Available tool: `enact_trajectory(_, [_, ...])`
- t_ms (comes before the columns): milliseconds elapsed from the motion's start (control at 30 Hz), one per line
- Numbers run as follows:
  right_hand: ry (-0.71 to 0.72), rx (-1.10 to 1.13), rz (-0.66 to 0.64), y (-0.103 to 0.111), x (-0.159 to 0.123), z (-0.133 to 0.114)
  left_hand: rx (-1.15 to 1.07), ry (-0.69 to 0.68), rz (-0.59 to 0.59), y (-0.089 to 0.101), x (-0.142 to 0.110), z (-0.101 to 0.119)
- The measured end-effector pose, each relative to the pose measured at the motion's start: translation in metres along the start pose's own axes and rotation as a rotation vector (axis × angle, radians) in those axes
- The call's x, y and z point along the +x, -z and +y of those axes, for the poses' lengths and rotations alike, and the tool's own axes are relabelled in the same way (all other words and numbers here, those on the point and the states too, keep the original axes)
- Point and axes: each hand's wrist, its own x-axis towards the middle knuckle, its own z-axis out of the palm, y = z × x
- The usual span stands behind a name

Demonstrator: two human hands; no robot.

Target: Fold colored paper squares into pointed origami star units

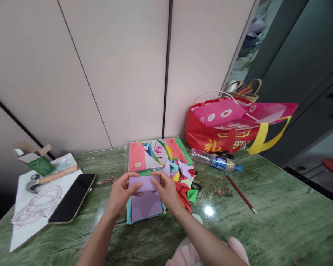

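Note:
My left hand (121,194) and my right hand (167,190) both pinch a lilac sheet of paper (144,183), folded into a narrow band, held just above a stack of coloured paper sheets (146,207) whose top sheet is also lilac. Thumbs lie on top of the band, fingers curl under its ends. Right of my right hand lies a heap of small folded paper pieces (184,181) in red, green, yellow and lilac. Behind the hands lies a colourful paper packet (155,153).
On the green marble table (280,218) lie a red pencil (241,193), a plastic water bottle (213,160), a red gift bag (230,129), a black phone (73,197), a bead necklace (36,207), a hammer (51,178) and a small open box (34,157). Wall panels stand close behind.

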Motion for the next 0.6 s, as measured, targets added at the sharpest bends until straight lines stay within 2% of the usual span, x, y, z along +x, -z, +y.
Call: enact_trajectory(600, [-0.050, 0.034, 0.008, -0.0014, 0.0005, -0.0025, 0.036, -0.016, 0.041, -0.0038, -0.0007, 0.0003])
